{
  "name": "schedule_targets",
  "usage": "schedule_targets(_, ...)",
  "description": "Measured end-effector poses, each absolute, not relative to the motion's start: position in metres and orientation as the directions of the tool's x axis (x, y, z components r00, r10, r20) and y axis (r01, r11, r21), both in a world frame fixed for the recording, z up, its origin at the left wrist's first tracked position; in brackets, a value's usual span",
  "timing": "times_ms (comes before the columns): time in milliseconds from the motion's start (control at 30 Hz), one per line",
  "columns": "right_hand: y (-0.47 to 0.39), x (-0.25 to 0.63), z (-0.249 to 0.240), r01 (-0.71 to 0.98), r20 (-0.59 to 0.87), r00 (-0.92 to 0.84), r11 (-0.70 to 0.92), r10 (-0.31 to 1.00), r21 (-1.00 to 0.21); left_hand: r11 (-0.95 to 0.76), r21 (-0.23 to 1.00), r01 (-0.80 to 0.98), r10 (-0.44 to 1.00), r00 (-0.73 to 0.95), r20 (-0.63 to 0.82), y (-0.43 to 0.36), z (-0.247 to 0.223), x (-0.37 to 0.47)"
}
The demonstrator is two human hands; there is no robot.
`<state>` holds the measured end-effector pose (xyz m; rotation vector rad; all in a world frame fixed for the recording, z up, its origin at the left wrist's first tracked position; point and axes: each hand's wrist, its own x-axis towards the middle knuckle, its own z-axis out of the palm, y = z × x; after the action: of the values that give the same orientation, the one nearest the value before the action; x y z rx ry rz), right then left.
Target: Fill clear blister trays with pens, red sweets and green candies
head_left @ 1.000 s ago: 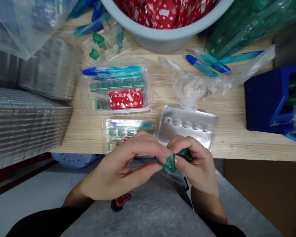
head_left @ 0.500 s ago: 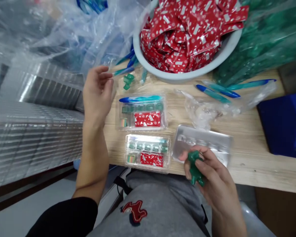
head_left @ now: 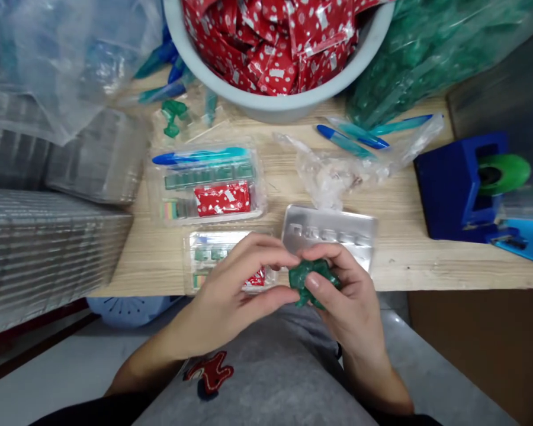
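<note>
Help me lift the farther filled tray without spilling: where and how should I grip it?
Probably pinch the tray at both short ends, coming from left and right together, and keep it level. It lies flat and long, with the pen and red packet set inside.

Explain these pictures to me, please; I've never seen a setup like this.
There is no machine here, only a person's two bare hands. Every picture comes from one camera worn on the head, looking forward and down. The right hand holds a small lump of translucent green plastic; the left hand has its fingers at the lump's edge, though whether they grip is unclear. On the pale wooden table lie two loaded, clear rectangular plastic trays and a shiny, silvery rectangular panel. Farther back stands a round, pale grey bowl of red, white-spotted packets, and a blue tape dispenser stands to the right.
</note>
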<state>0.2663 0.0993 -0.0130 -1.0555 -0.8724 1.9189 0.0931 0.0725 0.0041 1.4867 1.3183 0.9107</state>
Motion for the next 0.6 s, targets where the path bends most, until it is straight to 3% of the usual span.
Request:
schedule_targets(200, 0.0962, 0.2681, -0.0059, -0.144, -0.185, -0.300, -0.236, 0.936, -0.961, -0.018, 0.971, 0.240, 0.993, 0.120, -0.011, 0.0707, 0.0066, 0.0949)
schedule_targets(367, 0.0945, 0.2689, -0.0050, -0.120, -0.213, -0.317, -0.262, 0.924, -0.958, -0.015, 0.988, 0.155, 1.000, 0.025, 0.012, 0.0679, 0.0063, 0.1004)
schedule_targets(467, 0.0955, 0.2709, -0.0054, -0.126, -0.223, -0.339, -0.279, 0.914, -0.952, -0.139, 0.932, 0.335, 0.990, 0.028, 0.138, 0.0675, 0.0064, 0.1010)
schedule_targets(600, 0.0953, 0.2729, -0.0073, -0.114, -0.189, -0.331, -0.238, 0.924, -0.964, -0.327, 0.653, 0.684, 0.943, 0.186, 0.277, 0.0714, 0.0089, 0.0973)
